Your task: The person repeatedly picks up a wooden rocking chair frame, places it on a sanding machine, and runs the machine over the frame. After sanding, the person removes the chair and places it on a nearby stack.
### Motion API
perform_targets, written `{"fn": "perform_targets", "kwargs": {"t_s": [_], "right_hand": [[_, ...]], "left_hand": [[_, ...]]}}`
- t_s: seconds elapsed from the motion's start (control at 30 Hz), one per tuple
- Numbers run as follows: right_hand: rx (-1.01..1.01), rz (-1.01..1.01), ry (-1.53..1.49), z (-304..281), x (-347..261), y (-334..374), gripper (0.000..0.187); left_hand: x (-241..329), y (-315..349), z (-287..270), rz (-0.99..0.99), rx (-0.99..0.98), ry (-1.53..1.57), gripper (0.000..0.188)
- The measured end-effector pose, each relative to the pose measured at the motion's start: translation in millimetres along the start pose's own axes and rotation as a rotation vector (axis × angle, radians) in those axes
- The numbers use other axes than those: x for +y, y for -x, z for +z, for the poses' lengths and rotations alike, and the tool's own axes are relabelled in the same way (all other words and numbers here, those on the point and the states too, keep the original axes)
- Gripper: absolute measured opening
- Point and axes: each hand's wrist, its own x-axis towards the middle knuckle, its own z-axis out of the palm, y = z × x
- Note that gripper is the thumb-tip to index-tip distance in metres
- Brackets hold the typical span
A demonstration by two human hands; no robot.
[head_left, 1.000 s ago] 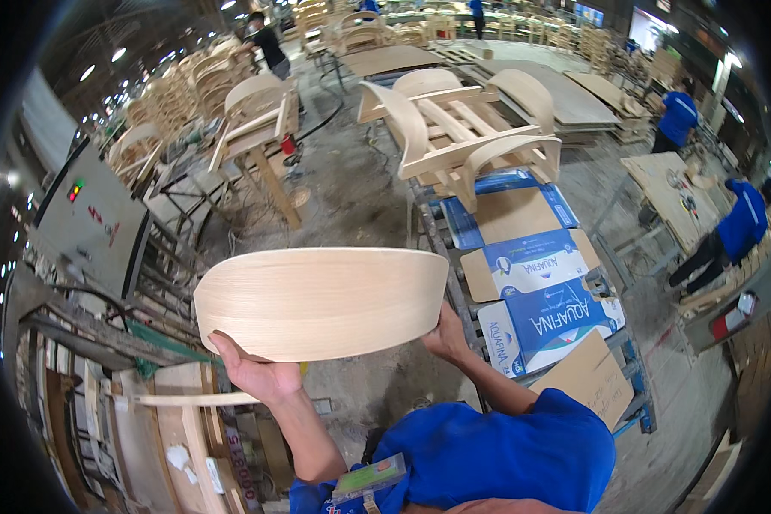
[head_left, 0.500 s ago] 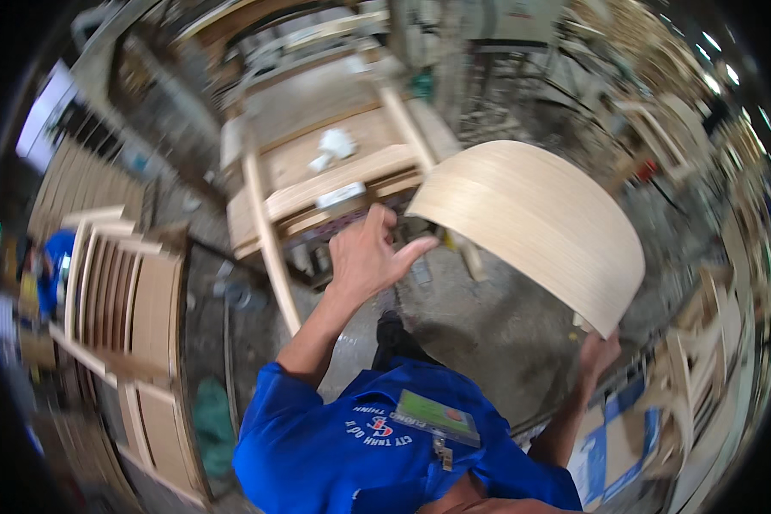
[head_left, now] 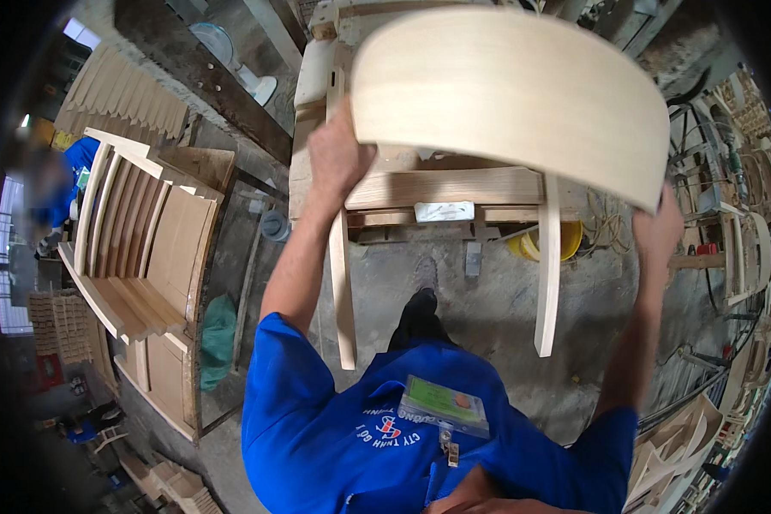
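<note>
A curved, pale wooden panel [head_left: 514, 86] spans the space between my hands, raised over a wooden frame. At its left end, my left hand [head_left: 341, 152] is closed round the edge. My right hand [head_left: 660, 224] grips the lower right corner, with the fingers partly behind the panel. Below, the frame's left wooden leg [head_left: 341, 291] and right wooden leg [head_left: 546, 283] jut toward me. A wooden crosspiece [head_left: 445, 187] runs between them, and a small whitish block [head_left: 444, 211] lies against its near side. The panel hides much of the surface behind.
To the left, slatted wooden parts [head_left: 137, 231] stand on a stand beside a green cloth [head_left: 219, 338]. A yellow bucket [head_left: 565, 240] sits on the floor past the right leg. A person in blue [head_left: 73, 176] is far left. Curved wooden pieces [head_left: 681, 445] are stacked lower right.
My left hand was apart from the panel with fingers spread; now it holds the left end. The panel has risen over the frame, and the view has turned toward the bench.
</note>
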Motion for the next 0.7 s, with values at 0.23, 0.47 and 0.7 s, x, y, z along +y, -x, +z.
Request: {"fn": "perform_targets", "kwargs": {"t_s": [0.23,0.47,0.7], "right_hand": [[0.212,-0.433,0.115,139,-85,-167,0.022],[0.183,-0.462,-0.1,193,-135,-183,0.021],[0.143,-0.387,-0.207,219,-135,-176,0.03]], "left_hand": [[-139,-106,44,-0.108,0.019,-0.119,0.035],[-178,-128,80,-0.124,0.057,-0.093,0.039],[-177,-123,98,-0.152,0.091,-0.017,0.034]]}}
